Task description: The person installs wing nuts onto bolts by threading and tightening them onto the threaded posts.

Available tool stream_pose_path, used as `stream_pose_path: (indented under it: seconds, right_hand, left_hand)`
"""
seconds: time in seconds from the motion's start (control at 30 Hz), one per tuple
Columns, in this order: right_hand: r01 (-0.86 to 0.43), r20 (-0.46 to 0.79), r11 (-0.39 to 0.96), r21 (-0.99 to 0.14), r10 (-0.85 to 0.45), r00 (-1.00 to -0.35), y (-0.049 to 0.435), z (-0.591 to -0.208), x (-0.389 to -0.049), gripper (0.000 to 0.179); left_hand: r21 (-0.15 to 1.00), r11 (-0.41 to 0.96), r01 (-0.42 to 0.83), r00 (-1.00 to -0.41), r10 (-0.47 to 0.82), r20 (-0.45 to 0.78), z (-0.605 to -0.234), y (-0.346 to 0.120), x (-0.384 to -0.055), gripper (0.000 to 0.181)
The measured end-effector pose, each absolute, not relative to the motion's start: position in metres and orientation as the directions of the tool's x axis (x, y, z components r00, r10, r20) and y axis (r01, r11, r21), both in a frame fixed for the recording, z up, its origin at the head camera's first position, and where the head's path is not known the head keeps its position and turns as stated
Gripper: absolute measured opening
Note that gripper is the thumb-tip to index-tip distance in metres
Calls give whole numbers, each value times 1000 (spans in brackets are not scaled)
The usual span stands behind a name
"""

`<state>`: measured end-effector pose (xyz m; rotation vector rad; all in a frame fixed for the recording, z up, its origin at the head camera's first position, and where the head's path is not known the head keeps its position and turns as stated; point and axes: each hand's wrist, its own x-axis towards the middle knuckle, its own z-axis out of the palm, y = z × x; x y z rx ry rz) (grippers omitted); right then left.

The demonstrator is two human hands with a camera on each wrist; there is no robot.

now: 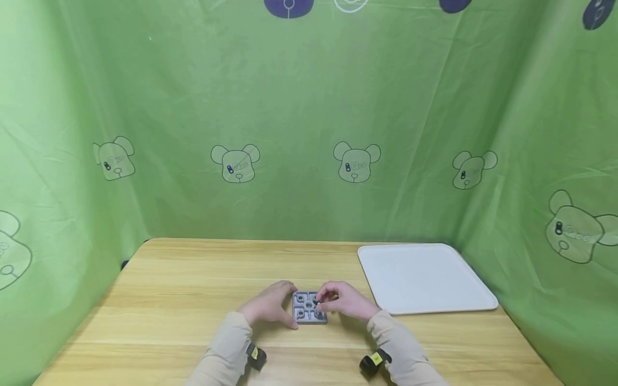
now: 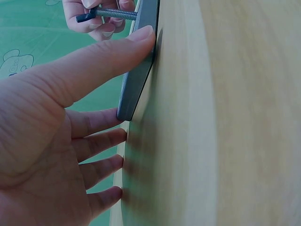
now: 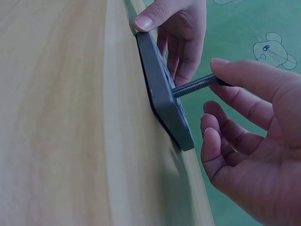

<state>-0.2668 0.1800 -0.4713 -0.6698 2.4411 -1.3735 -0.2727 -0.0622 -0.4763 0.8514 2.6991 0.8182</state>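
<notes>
A square grey metal plate (image 1: 303,321) with recesses and holes lies on the table between the hands. My left hand (image 1: 268,304) holds it at its left side, the thumb at the near corner and the index finger at the far one; the other fingers rest on the tabletop. A threaded bolt (image 3: 194,86) with a dark head sticks up from the plate's recessed face. My right hand (image 1: 346,301) pinches that head between thumb and index finger, the remaining fingers loosely curled. In the left wrist view, the bolt (image 2: 117,14) meets the plate (image 2: 138,84); its lower end is hidden.
A white rectangular tray (image 1: 425,276) lies at the right back of the wooden table (image 1: 193,279). Green curtains (image 1: 299,107) with bear drawings hang behind and on both sides. Each wrist wears a small black camera, the left camera (image 1: 256,356) close over the table.
</notes>
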Motion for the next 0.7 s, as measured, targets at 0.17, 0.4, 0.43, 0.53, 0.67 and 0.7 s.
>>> stream_pose_path:
  seconds: [0.17, 0.4, 0.43, 0.53, 0.67, 0.7]
  right_hand:
    - [-284, 9, 480, -830, -496, -868, 174, -469, -266, 18]
    - [-330, 37, 508, -796, -503, -863, 167, -466, -262, 14]
    - [-332, 39, 511, -793, -501, -865, 166, -466, -262, 14]
    - [-339, 44, 526, -780, -494, -869, 167, -469, -263, 14]
    - [-342, 47, 526, -779, -494, -868, 171, -475, -266, 16]
    - [-344, 48, 521, -781, -499, -865, 172, -476, -267, 17]
  left_hand:
    - [565, 681, 466, -817, 576, -21, -479, -67, -274, 87]
    - [562, 686, 462, -822, 569, -19, -481, -68, -276, 86]
    - [561, 686, 464, -821, 571, -19, -481, -68, -276, 86]
    - [557, 687, 466, -820, 572, -18, -481, -67, -277, 87]
    - [557, 687, 467, -820, 572, -19, -481, -66, -278, 87]
    - [556, 688, 467, -820, 572, -19, -481, -66, -278, 87]
